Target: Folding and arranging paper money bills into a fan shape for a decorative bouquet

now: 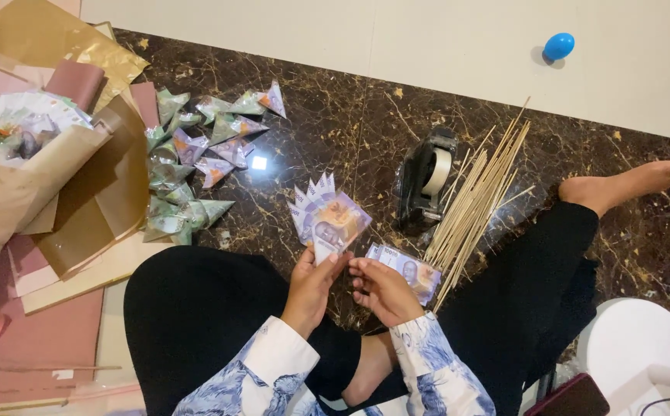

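Person sits cross-legged on a dark marble floor [335,131], head camera looking down.

Left hand [313,281] is pinched on the lower tip of a folded fan of purple banknotes [327,218] — fan held upright just above the lap, pointed folds spreading away from the body. Right hand [381,289] sits just beside the left, fingertips curled in near the fan's base; cannot tell whether it actually grips the fan or only touches it.

Flat purple banknote [406,270] lies on the floor just right of the right hand, partly under its fingers' edge. Bundle of thin wooden skewers [477,196] lies diagonally beside that note, touching or nearly touching it. Black tape dispenser [426,181] with a roll of clear tape stands just left of the skewers.

Further left — a pile of folded banknote cones [196,150], well apart from the hands. Beyond it, brown and gold wrapping paper [80,192] around a partly built banknote bouquet [19,127].

Blue plastic egg [559,45] sits on the pale floor strip at top right. Bare foot [628,185] extends to the right. White round stool [635,347] at bottom right.
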